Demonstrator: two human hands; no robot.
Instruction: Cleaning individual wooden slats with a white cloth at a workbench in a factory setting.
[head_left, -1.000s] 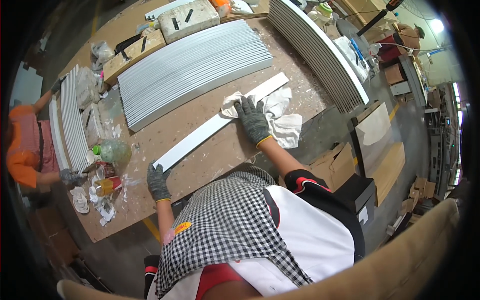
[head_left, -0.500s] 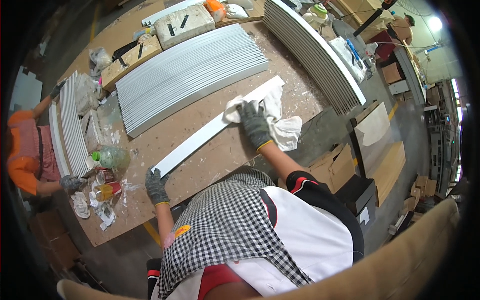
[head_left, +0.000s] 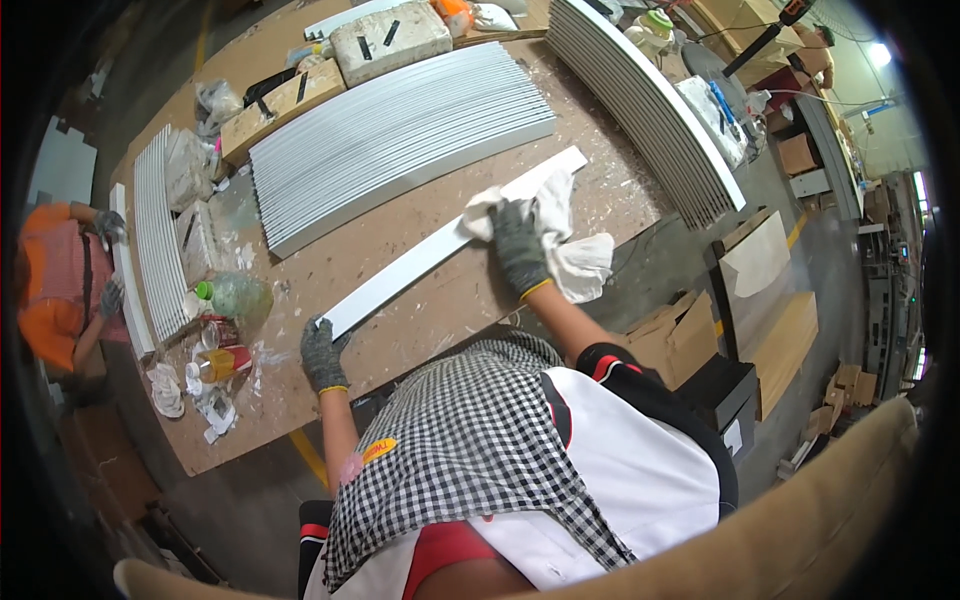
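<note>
A long white strip (head_left: 410, 268) lies slantwise on the brown work table in front of me. My left hand (head_left: 324, 357), in a grey knitted glove with a yellow cuff, is closed round its near left end. Toward the far right end, my right hand (head_left: 520, 255), gloved the same way, presses a crumpled off-white cloth (head_left: 582, 265) against the strip. The cloth is bunched under the fingers and hangs loosely to the right; the fingertips are partly hidden in it. Just beyond the strip rests a broad stack of similar white strips (head_left: 400, 145).
Another tall stack of strips (head_left: 650, 115) stands at the right edge of the table (head_left: 300, 400). Bottles (head_left: 240, 298) and scraps clutter the left corner. A co-worker in orange (head_left: 55, 290) handles a strip at the far left. Cardboard boxes (head_left: 670, 340) sit on the floor at right.
My view has shifted slightly; my left hand still holds the strip's end and my right hand stays on the cloth. The co-worker's hands have moved closer together along their strip.
</note>
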